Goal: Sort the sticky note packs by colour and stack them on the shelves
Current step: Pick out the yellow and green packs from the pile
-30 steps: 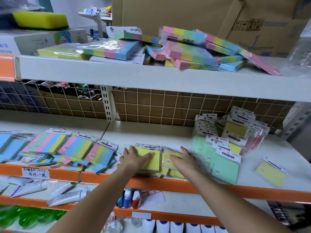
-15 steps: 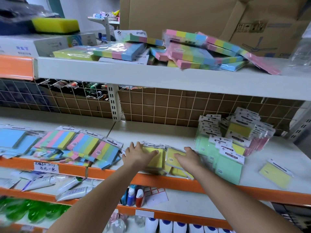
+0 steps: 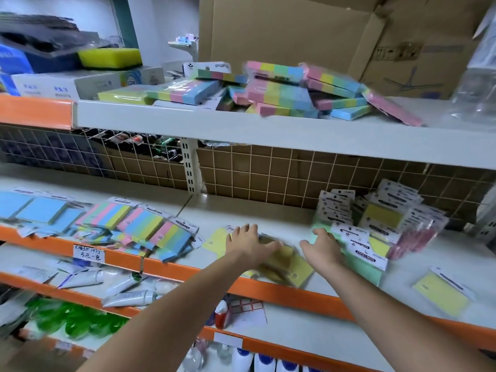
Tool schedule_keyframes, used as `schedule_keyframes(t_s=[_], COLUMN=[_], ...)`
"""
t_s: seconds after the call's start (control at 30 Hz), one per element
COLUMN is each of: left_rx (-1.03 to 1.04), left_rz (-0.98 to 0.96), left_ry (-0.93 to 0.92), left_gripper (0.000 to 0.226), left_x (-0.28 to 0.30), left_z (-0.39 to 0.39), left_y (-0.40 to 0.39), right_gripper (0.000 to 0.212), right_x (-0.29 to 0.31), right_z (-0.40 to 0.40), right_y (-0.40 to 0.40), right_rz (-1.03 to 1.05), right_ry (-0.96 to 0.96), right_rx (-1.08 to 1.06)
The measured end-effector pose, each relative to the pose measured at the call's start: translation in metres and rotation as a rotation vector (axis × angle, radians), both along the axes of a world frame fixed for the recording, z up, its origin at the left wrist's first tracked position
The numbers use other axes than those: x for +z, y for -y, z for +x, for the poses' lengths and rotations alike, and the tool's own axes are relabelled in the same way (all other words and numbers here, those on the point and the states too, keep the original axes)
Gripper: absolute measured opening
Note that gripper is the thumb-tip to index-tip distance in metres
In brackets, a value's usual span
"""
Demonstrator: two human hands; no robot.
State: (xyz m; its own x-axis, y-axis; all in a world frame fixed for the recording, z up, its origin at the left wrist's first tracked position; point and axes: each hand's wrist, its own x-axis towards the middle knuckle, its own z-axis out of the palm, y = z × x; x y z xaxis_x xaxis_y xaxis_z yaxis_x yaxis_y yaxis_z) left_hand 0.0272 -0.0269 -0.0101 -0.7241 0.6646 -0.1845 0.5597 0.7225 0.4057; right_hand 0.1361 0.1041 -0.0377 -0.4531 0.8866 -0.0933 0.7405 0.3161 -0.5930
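yellow packs (image 3: 281, 261) lie loosely heaped at the near edge of the middle shelf (image 3: 268, 210), and our left hand (image 3: 248, 244) rests flat on them with the fingers spread, while our right hand (image 3: 323, 248), fingers relaxed and parted, reaches just beside the green stack (image 3: 357, 261). we judge the sorting partly done: blue packs (image 3: 35, 210) sit together at far left, striped packs (image 3: 139, 226) overlap in a row beside them, but the mixed pile (image 3: 386, 216) at right still blends green, yellow and pink, one yellow pack (image 3: 442, 292) lies alone near right, and the top shelf heap (image 3: 281, 89) looks unsorted. the pack headers are too blurred to read surely; a handwritten price tag (image 3: 88, 255) shows chinese characters, perhaps with "103g".
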Motion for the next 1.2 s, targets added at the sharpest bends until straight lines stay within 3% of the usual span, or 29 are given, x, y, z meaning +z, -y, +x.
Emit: schedule_keyframes(t_s=[0.17, 0.4, 0.57, 0.7, 0.9, 1.03, 1.2], left_rx=[-0.03, -0.019, -0.075, -0.09, -0.093, -0.193, -0.236], left_rz=[0.04, 0.138, 0.215, 0.255, 0.302, 0.2, 0.192], left_ry=[0.037, 0.179, 0.205, 0.241, 0.334, 0.181, 0.128], left_gripper=[0.081, 0.074, 0.063, 0.054, 0.043, 0.037, 0.036], left_x=[0.006, 0.001, -0.005, -0.009, -0.019, -0.029, -0.033], left_z=[0.025, 0.061, 0.086, 0.106, 0.12, 0.123, 0.128], left_y=[-0.026, -0.068, -0.107, -0.137, -0.17, -0.182, -0.19], right_gripper=[0.035, 0.024, 0.019, 0.019, 0.06, 0.039, 0.044], right_x=[0.016, 0.015, 0.016, 0.018, 0.018, 0.019, 0.023], right_z=[0.027, 0.085, 0.127, 0.145, 0.131, 0.119, 0.115], right_y=[-0.025, -0.073, -0.111, -0.138, -0.182, -0.196, -0.205], right_rz=[0.232, 0.234, 0.108, 0.062, -0.036, -0.123, -0.29], right_ry=[-0.078, -0.084, -0.126, -0.168, -0.236, -0.304, -0.29], right_rx=[-0.027, -0.048, -0.247, -0.258, -0.167, -0.125, -0.119])
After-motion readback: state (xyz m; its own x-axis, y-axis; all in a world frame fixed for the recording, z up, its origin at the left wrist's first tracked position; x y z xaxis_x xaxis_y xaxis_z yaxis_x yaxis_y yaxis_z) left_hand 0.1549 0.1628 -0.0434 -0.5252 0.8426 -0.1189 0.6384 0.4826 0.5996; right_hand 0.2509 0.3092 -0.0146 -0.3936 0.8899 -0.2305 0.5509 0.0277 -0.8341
